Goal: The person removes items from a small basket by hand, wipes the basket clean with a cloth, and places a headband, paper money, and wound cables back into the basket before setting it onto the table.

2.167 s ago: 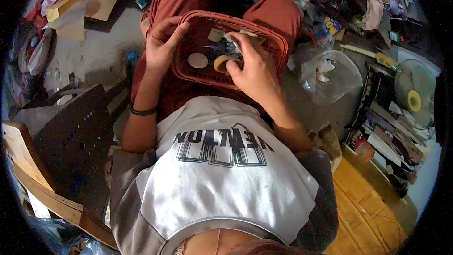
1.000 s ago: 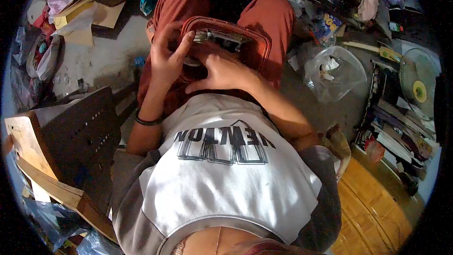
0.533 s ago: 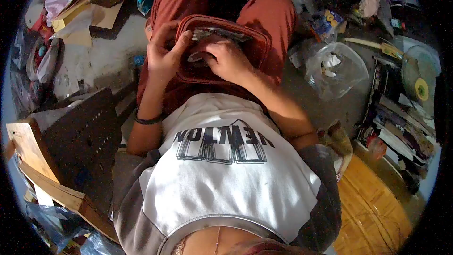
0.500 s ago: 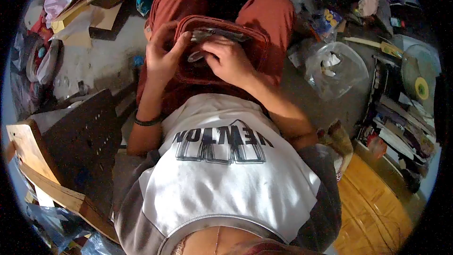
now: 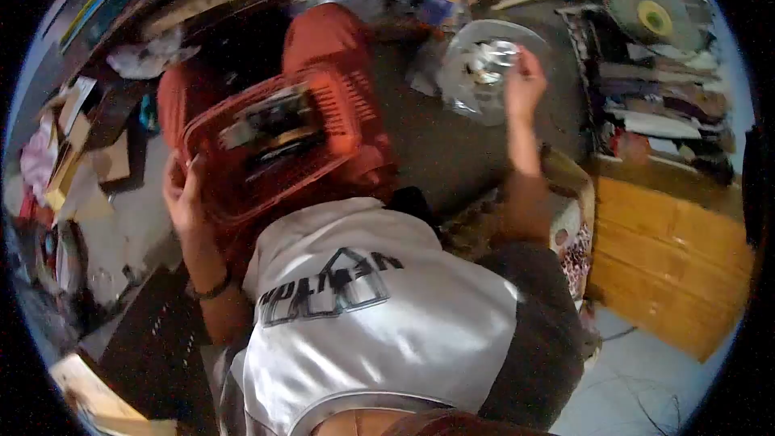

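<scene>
A red plastic basket (image 5: 337, 117) rests tilted on my lap, with some flat items (image 5: 278, 117) inside that are too blurred to name. My left hand (image 5: 184, 190) is closed around the basket's near left rim. Out to the right, my right hand (image 5: 526, 85) pinches a pale, shiny scrap (image 5: 504, 52), which looks like thin plastic or foil. That scrap is over the clear plastic bag (image 5: 476, 105) on the floor. Whitish scraps show in the bag, but motion blur hides their details.
A fan (image 5: 652, 18) lies at the upper right beside a stacked pile of papers and cloth (image 5: 662, 105). Below it stands a yellow wooden drawer unit (image 5: 670, 242). Cardboard pieces (image 5: 109, 161) litter the left floor, near a dark perforated panel (image 5: 153, 347).
My right hand has left the basket and swung right to the plastic bag with a pale scrap. My left hand keeps the basket's rim. The view has turned right.
</scene>
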A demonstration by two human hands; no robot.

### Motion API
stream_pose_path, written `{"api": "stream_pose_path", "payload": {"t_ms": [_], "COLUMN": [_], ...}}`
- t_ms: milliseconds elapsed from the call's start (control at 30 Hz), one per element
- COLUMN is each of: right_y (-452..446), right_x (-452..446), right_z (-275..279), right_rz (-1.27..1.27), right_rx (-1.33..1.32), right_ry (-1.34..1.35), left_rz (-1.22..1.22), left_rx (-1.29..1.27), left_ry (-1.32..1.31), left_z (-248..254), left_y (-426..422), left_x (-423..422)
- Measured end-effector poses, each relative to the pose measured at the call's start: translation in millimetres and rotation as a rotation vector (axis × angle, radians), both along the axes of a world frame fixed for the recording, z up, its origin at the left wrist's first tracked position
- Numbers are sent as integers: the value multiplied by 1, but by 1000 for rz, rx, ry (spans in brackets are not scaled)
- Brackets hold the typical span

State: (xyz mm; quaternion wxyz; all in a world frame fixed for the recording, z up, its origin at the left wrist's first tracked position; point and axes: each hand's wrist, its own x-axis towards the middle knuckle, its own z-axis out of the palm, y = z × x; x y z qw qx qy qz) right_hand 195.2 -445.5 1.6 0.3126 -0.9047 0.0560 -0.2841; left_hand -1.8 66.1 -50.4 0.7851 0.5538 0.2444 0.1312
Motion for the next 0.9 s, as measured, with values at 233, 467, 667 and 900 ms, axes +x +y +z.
{"api": "stream_pose_path", "payload": {"t_ms": [233,467,667,900], "right_y": [28,240,296,309], "right_x": [19,-85,-80,-84], "right_z": [19,62,0,-4], "right_rz": [95,1112,1119,1127], "right_rx": [-144,-347,-689,-625], "right_ry": [1,110,285,249], "left_rz": [-24,-16,-77,-72], "left_rx": [143,0,110,159], "left_ry": [37,-133,-187,-167], "left_z": [3,-5,-7,-4], "left_y": [8,-3,-7,-2], "left_x": [18,18,13,13]}}
